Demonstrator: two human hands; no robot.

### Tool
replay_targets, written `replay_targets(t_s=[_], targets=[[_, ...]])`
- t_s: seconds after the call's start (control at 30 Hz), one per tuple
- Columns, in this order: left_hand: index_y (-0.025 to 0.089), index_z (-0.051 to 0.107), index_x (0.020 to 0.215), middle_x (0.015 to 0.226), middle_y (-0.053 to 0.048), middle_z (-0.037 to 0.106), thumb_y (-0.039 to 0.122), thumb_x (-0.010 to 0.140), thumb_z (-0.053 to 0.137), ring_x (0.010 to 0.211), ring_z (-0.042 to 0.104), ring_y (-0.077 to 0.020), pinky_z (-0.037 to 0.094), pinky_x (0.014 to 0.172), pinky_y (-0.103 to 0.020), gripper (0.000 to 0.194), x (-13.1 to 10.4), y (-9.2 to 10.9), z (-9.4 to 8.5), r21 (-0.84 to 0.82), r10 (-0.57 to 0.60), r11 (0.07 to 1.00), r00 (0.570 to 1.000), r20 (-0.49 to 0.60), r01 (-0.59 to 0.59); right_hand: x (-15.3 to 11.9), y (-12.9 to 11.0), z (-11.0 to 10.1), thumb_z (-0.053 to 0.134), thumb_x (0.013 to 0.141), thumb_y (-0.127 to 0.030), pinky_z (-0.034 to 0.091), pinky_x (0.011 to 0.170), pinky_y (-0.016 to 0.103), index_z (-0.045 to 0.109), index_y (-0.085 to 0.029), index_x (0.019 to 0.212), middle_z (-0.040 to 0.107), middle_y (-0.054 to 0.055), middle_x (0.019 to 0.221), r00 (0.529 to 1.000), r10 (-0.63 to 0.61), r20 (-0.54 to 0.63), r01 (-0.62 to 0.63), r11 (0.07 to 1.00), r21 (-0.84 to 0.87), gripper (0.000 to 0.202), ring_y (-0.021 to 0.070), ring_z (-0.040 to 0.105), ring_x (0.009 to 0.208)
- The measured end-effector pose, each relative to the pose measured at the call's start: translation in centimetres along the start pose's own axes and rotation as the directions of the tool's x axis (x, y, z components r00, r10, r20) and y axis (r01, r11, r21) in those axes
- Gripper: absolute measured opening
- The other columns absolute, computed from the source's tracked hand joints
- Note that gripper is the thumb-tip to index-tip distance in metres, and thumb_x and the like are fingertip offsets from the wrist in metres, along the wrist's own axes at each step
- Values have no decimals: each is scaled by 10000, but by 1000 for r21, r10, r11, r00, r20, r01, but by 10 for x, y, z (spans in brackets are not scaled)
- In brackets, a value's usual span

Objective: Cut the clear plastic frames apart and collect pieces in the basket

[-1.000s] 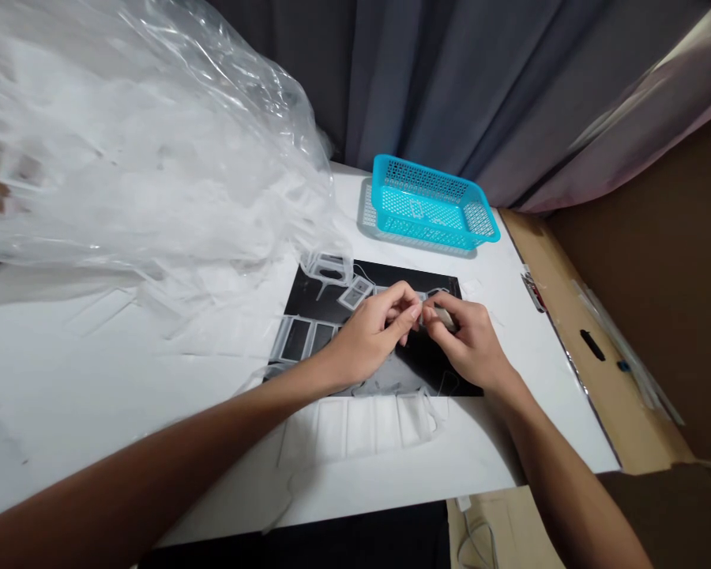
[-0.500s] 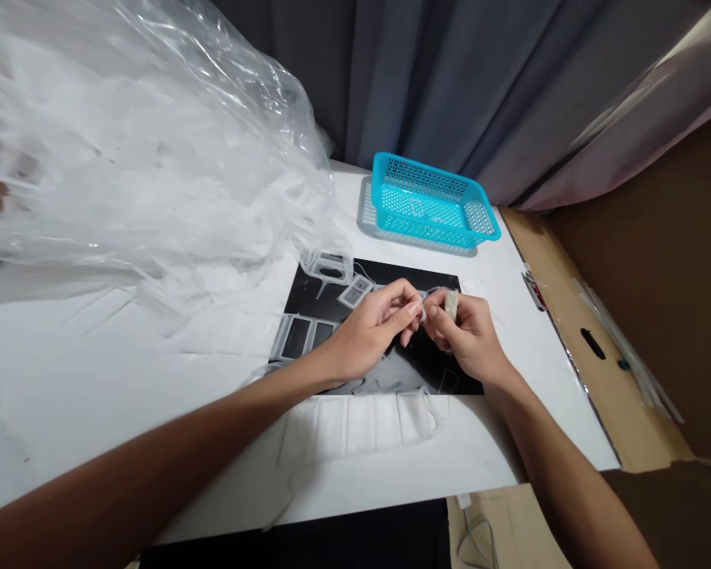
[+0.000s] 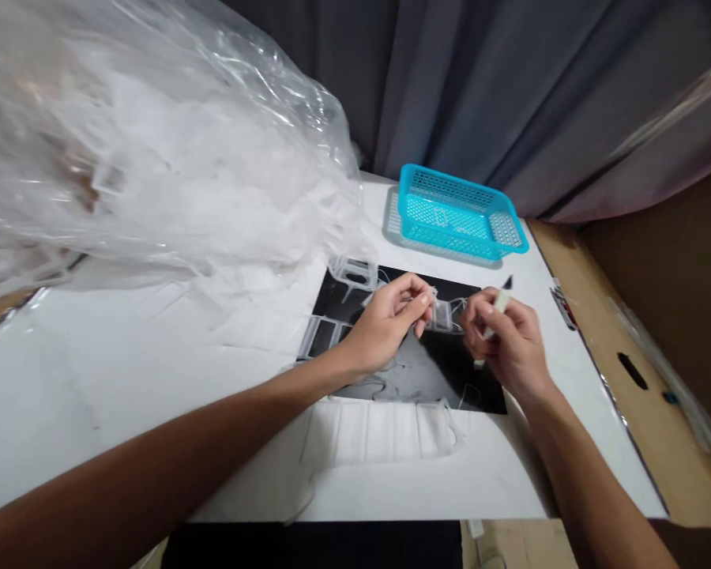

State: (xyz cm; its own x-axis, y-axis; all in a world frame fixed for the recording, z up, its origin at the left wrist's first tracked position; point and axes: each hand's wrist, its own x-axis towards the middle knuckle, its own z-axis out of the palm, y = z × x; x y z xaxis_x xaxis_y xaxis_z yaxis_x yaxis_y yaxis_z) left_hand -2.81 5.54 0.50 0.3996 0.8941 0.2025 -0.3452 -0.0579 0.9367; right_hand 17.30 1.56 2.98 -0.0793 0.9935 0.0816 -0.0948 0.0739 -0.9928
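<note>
Clear strip [image 3: 444, 314] is held just above the black mat [image 3: 426, 371], stretched between two hands. Its long axis runs left to right across the view, roughly level; about two frame-like cells are counted in the stretch seen between the hands, though the material is see-through and the count is uncertain. The left end is pinched by the left hand [image 3: 385, 324] between thumb and fingertips. The right end is gripped by the right hand [image 3: 509, 344], fingers curled; a small whitish piece [image 3: 500, 300] is also held at those fingertips, and what it is cannot be told.

One black mat is laid on one white sheet [image 3: 154, 356]. More clear frames are seen on the mat: one [image 3: 352, 273] at its far left corner, two side by side [image 3: 323, 336] at its left edge. One longer strip [image 3: 379, 431] of about four cells is laid on the sheet just near of the mat, long axis also left to right.

One blue basket [image 3: 459, 215] is set beyond the mat. One large clear bag [image 3: 154, 158] is heaped at the left.
</note>
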Motion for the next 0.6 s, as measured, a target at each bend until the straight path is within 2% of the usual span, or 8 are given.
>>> replay_targets(t_s=[0.1,0.17,0.23,0.3,0.43,0.53,0.6], targets=[[197,605,924,805,16,602,410,1043,680,619,535,-89,422,604,-242,256,0,-2,-4,46,63,997,978,-201,-54,0,-5,-10,769,1005,-452,238,407,209,673,-209,849,513,-50,603,992,-70,-102,61,994,-91,305,63,334,440],[202,587,910,807,20,590,379,1055,642,622,524,-85,409,603,-239,234,0,-2,-7,76,86,995,951,-297,-67,1,-5,-18,756,1021,-467,278,432,213,683,-204,860,540,-33,645,981,-121,-148,74,954,-291,316,76,391,487],[203,584,893,806,18,595,354,1052,620,624,528,-87,409,604,-241,222,-1,-2,-7,91,87,994,939,-332,-60,1,-4,-26,743,1031,-485,313,455,215,689,-202,877,564,-20,697,980,-133,-148,48,881,-470,327,82,424,529],[197,596,869,807,13,609,331,1038,622,638,544,-90,422,626,-244,217,-1,0,-6,96,77,994,942,-326,-48,2,-2,-30,731,1035,-493,326,461,215,689,-207,890,568,-21,715,983,-118,-137,23,834,-552,323,84,429,542],[187,621,817,825,3,638,295,975,668,711,602,-106,446,694,-249,198,0,4,-6,67,33,998,961,-276,-15,6,-1,-29,718,1025,-509,316,420,224,744,-215,1024,639,-6,767,988,-70,-140,-15,850,-526,295,81,426,501],[179,648,827,901,-19,691,307,939,687,736,643,-121,451,705,-260,174,2,8,-6,0,-44,999,977,-209,45,8,0,-21,727,992,-599,280,384,237,781,-201,1180,668,7,751,992,47,-121,-97,887,-452,443,79,395,444],[177,651,812,902,-33,712,318,913,689,734,660,-143,461,709,-275,178,2,12,-6,-48,-103,994,984,-143,97,8,2,-14,754,962,-645,253,380,234,782,-192,1284,586,-29,623,987,137,-85,-160,907,-390,557,84,369,420]])
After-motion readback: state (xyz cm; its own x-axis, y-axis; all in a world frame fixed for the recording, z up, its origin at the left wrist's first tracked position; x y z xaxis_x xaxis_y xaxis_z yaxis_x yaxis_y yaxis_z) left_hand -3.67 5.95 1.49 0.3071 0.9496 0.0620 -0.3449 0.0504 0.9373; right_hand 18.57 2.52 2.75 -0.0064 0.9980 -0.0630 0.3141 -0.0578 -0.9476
